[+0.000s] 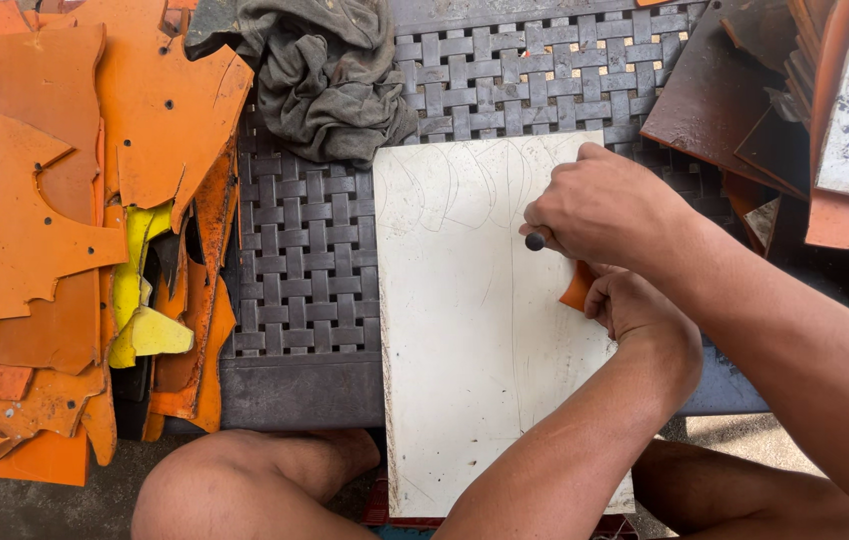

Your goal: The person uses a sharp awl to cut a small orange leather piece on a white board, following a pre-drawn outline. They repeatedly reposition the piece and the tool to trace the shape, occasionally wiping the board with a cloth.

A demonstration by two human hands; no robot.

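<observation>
A person is working over a white board [475,340] lying on a dark woven plastic table [315,260]. The right hand [605,210] is clenching a dark-tipped tool [535,241] against the board, while the left hand [635,305] is pinching a small orange piece [579,287] at the board's right edge. Judging by the orange offcuts [35,230] piled at left, much cutting is done; this piece is only being started. A grey rag [330,70] is lying above.
</observation>
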